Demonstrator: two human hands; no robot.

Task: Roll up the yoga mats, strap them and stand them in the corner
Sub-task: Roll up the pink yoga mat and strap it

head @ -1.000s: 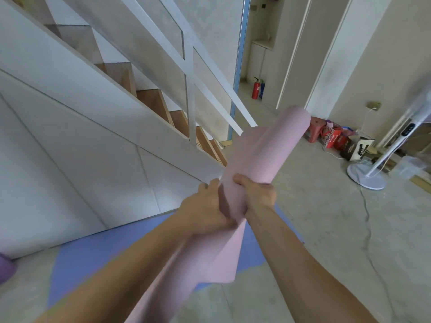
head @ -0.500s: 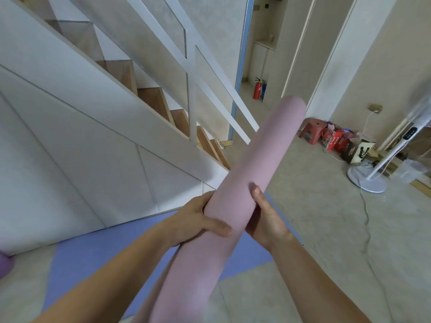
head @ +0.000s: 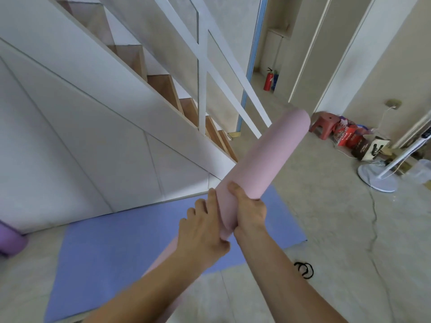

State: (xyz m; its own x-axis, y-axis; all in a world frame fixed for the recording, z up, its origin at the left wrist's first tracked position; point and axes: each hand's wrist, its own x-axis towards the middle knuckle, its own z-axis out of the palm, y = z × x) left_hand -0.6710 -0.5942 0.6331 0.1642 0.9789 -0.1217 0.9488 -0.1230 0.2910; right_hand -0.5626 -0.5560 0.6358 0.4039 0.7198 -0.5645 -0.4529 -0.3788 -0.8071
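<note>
Both hands hold the pink rolled yoga mat [head: 268, 155] in the air above the floor [head: 326, 217]. It slants up and away, its far end towards the right and its near end hidden behind the left forearm.

The right hand [head: 250, 210] is clamped round the roll from the right side, thumb curled over the top and fingers wrapped underneath. The left hand [head: 205, 229] sits just beside it, nearer the person on the roll's left side. Its fingers reach up along the mat's outer edge and its thumb presses into the roll, so it too has hold of the mat. The two hands almost touch across the roll.

Below them a blue yoga mat [head: 116, 248] lies flat and unrolled on the floor, its far edge running along the foot of the staircase [head: 70, 136] panelling. A purple rolled mat [head: 9, 238] lies at the left edge of the floor against that panelling. A coiled black strap [head: 304, 269] lies on the floor just off the blue mat's near right corner, right of the right forearm. A pedestal fan [head: 377, 180] stands towards the right edge.
</note>
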